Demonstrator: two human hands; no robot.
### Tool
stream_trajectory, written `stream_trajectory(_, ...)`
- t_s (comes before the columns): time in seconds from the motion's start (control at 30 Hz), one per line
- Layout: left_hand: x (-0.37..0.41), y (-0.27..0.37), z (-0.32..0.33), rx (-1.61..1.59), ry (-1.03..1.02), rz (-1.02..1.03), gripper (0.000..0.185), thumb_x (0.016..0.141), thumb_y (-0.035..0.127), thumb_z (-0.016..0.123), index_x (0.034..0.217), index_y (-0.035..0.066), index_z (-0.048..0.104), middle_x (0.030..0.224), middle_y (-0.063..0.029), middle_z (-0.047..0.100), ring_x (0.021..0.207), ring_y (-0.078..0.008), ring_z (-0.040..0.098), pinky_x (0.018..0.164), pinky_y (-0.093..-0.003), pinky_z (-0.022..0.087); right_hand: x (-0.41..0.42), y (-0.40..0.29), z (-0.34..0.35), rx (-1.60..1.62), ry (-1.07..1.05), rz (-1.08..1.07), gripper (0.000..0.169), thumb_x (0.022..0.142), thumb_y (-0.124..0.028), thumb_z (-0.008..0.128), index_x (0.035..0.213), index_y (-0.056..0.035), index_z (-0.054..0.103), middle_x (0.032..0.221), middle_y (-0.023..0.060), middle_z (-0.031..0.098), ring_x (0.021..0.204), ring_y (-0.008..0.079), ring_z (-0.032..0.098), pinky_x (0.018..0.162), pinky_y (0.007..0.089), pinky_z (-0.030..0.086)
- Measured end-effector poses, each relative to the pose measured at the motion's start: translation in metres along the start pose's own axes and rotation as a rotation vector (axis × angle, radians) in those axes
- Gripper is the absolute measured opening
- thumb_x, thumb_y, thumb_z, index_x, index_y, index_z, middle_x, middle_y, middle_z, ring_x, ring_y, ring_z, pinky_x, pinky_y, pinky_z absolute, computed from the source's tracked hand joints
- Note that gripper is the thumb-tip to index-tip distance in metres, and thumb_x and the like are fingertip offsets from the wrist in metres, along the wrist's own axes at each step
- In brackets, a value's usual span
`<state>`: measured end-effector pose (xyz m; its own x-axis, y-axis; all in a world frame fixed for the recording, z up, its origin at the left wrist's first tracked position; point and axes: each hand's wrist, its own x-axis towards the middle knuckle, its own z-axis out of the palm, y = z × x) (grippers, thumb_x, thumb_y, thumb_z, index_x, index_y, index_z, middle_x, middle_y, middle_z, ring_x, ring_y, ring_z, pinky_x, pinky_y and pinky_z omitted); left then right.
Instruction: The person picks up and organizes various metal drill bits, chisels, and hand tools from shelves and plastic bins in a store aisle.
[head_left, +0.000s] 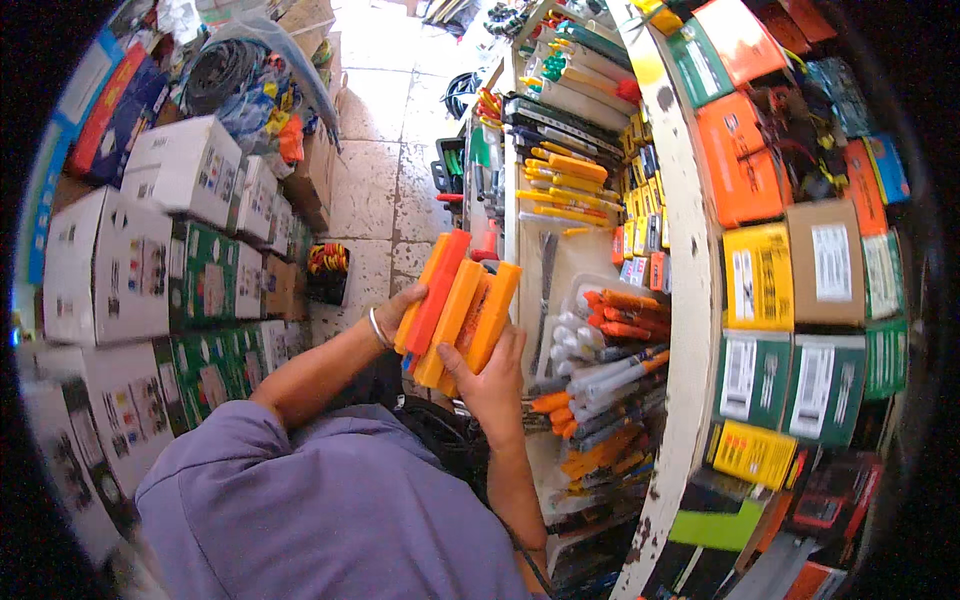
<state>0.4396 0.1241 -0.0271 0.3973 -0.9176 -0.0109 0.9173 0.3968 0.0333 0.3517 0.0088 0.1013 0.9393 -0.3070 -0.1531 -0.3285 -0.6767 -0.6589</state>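
Observation:
My left hand, with a white bangle on the wrist, grips the left side of a bundle of long plastic pieces. My right hand wraps the lower right side, its thumb across the front. The bundle consists of several orange bars and a red bar, lying side by side and tilted up to the right. A small blue bit shows at its lower left end. Exactly what tools these are, I cannot tell. Both hands hold the bundle before my body, beside the shelf.
Yellow-handled tools and orange and grey packaged tools lie on the shelf at right. A chipped white post separates it from stacked boxes. White and green cartons line the left. A black bin stands on the tiled floor.

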Motion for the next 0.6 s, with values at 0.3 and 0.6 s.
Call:
stream_trajectory(0.3,0.032,0.082,0.005,0.038,0.087,-0.012,0.071,0.070,0.035,0.061,0.124,0.004,0.028,0.120,-0.0167,0.040,0.108,-0.0287,0.043,0.093,-0.0407,0.033,0.069,-0.021,0.010,0.152,0.096,0.048,0.053,0.078,-0.032,0.054,0.114,0.0015,0.034,0.096,0.0189,0.043,0.092,0.0320,0.046,0.078,0.0364,0.037)
stream_trajectory(0.6,0.033,0.097,-0.022,0.089,0.275,-0.169,0.065,0.069,0.032,0.063,0.119,0.004,0.033,0.114,-0.0153,0.045,0.106,-0.0265,0.045,0.091,-0.0395,0.036,0.094,-0.022,0.027,-0.022,-0.026,0.214,0.080,0.070,-0.040,0.059,0.125,0.0014,0.018,0.109,0.0238,0.036,0.100,0.0373,0.042,0.082,0.0396,0.036)
